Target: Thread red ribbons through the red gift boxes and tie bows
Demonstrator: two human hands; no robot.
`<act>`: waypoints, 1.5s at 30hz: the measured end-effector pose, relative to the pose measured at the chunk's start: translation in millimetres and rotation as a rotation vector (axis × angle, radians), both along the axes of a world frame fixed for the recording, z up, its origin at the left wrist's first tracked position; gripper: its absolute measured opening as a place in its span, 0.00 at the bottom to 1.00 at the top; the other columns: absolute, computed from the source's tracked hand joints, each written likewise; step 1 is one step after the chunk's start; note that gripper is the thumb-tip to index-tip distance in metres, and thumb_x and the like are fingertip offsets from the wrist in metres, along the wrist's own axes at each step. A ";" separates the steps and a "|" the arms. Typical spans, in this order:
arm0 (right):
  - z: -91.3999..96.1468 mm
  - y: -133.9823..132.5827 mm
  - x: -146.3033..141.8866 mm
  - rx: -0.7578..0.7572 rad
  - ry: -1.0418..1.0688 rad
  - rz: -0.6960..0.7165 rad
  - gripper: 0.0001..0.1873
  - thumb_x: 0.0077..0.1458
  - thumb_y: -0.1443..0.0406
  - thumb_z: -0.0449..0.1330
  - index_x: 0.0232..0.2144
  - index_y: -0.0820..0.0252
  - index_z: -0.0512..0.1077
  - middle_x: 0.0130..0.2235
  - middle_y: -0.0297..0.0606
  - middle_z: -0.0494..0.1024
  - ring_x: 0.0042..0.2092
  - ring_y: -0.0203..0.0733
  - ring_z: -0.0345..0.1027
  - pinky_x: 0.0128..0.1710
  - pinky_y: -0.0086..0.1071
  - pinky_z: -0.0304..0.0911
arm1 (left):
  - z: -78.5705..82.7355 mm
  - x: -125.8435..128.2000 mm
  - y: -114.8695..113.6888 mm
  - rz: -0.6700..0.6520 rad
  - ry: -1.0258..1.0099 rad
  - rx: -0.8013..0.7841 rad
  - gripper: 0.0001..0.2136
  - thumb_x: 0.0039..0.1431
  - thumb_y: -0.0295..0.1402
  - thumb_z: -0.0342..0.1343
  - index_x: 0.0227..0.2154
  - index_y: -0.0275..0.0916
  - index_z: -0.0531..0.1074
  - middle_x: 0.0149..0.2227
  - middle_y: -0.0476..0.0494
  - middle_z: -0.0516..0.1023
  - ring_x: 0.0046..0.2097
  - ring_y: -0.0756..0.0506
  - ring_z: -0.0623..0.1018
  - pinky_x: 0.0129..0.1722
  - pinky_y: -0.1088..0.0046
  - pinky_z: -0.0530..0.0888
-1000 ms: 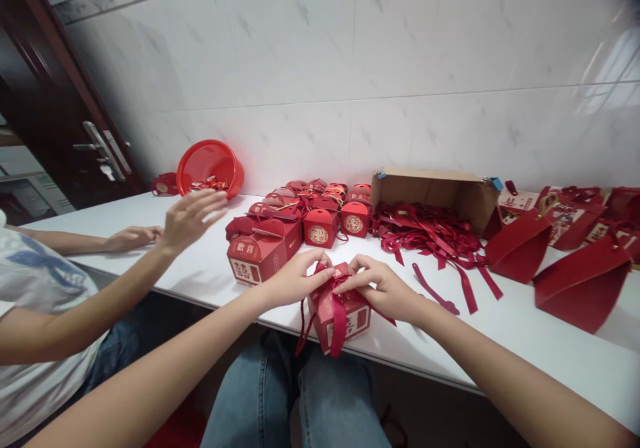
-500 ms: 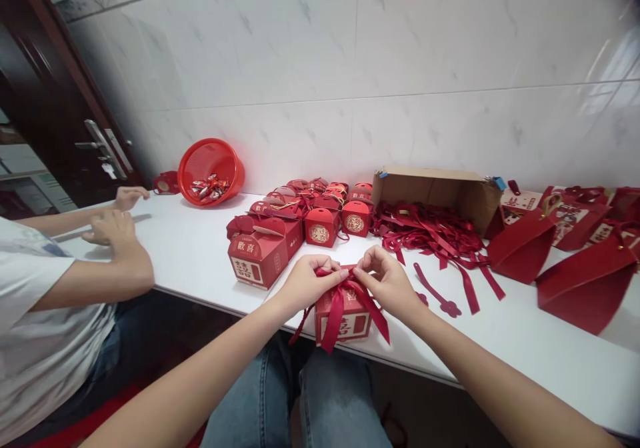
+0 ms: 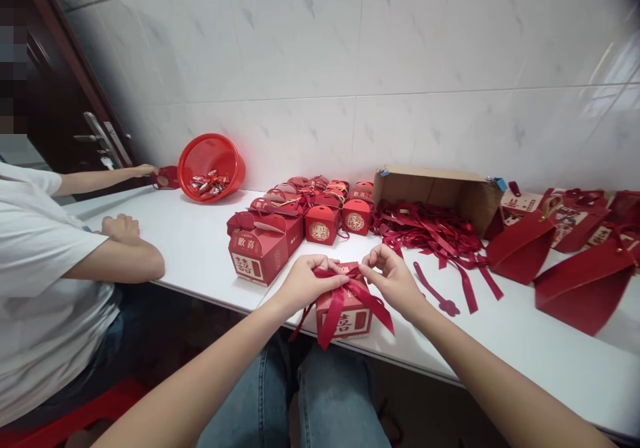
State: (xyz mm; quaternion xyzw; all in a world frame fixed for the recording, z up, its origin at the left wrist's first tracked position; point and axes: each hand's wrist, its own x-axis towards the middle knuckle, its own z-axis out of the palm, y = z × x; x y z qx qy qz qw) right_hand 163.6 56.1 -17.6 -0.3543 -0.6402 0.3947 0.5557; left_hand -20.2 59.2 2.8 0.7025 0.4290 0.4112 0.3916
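Note:
A small red gift box [image 3: 345, 321] with a pale character panel stands at the table's front edge before me. Across its top lies a dark red ribbon [image 3: 333, 315] looped into a bow, its tails hanging over the front. My left hand [image 3: 315, 281] pinches the ribbon at the bow's left side, thumb over the knot. On the right, my right hand [image 3: 387, 275] has thumb and forefinger closed on the ribbon's right part; the other fingers are curled. The knot itself is partly hidden by my left thumb.
Left of me stand several filled-looking red gift boxes [image 3: 260, 255] in rows. A red basket [image 3: 213, 141] of wrapped sweets lies tipped by the wall. Ribbons [image 3: 430, 231] spill from a cardboard box [image 3: 440, 181]. Red bags [image 3: 585, 281] stand right. A co-worker's arm [image 3: 110, 261] rests at left.
The co-worker has stretched one arm out to a red item beside the basket. My right hand has shifted slightly right, and the ribbon's right tail has swung outward.

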 end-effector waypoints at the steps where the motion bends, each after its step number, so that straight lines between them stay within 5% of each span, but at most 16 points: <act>1: 0.4 -0.6 1.0 -0.002 -0.031 -0.009 0.12 0.51 0.58 0.58 0.27 0.57 0.58 0.28 0.31 0.65 0.29 0.34 0.60 0.28 0.29 0.58 | -0.1 0.9 -0.5 0.005 0.004 0.014 0.15 0.42 0.36 0.63 0.15 0.39 0.61 0.30 0.41 0.80 0.47 0.40 0.75 0.47 0.64 0.68; 9: 2.6 -0.8 7.6 0.005 -0.401 -0.034 0.16 0.49 0.52 0.59 0.26 0.59 0.65 0.27 0.33 0.69 0.28 0.34 0.61 0.27 0.28 0.58 | 3.8 2.7 -1.8 0.038 0.032 0.007 0.12 0.42 0.38 0.63 0.19 0.37 0.66 0.31 0.43 0.79 0.40 0.42 0.76 0.41 0.68 0.70; 18: 7.0 3.9 4.1 0.012 -0.329 -0.016 0.13 0.50 0.56 0.58 0.24 0.60 0.67 0.26 0.34 0.71 0.28 0.35 0.63 0.27 0.29 0.59 | 7.8 7.9 -7.4 0.082 0.050 0.018 0.13 0.43 0.41 0.62 0.22 0.35 0.71 0.30 0.44 0.77 0.35 0.45 0.76 0.37 0.71 0.69; 28: 4.9 8.6 -1.0 0.110 -0.366 -0.244 0.11 0.52 0.60 0.54 0.22 0.59 0.64 0.24 0.32 0.68 0.29 0.36 0.61 0.30 0.30 0.55 | 7.7 13.6 -8.8 0.100 0.022 -0.010 0.18 0.41 0.40 0.62 0.15 0.38 0.57 0.20 0.52 0.69 0.26 0.51 0.68 0.28 0.75 0.64; 32: -0.4 11.2 -2.2 0.040 -0.295 -0.267 0.13 0.52 0.58 0.54 0.21 0.59 0.63 0.24 0.32 0.67 0.28 0.36 0.60 0.30 0.30 0.56 | 7.6 13.7 -9.9 0.098 0.012 -0.006 0.20 0.41 0.39 0.62 0.14 0.38 0.54 0.20 0.52 0.68 0.26 0.50 0.68 0.29 0.75 0.64; 37: 5.0 10.2 2.9 -0.003 -0.236 -0.168 0.15 0.51 0.55 0.55 0.21 0.59 0.64 0.23 0.32 0.67 0.28 0.36 0.60 0.30 0.30 0.57 | 4.9 14.5 -9.5 0.099 -0.004 0.004 0.18 0.41 0.39 0.62 0.15 0.39 0.56 0.19 0.53 0.67 0.26 0.50 0.68 0.29 0.75 0.64; 45: 26.9 5.0 10.7 -0.100 -0.424 -0.041 0.15 0.41 0.55 0.65 0.25 0.61 0.71 0.29 0.35 0.75 0.30 0.37 0.65 0.30 0.30 0.59 | 1.7 13.6 -6.2 0.077 0.006 -0.007 0.14 0.41 0.41 0.62 0.18 0.37 0.65 0.22 0.50 0.72 0.28 0.48 0.72 0.30 0.74 0.67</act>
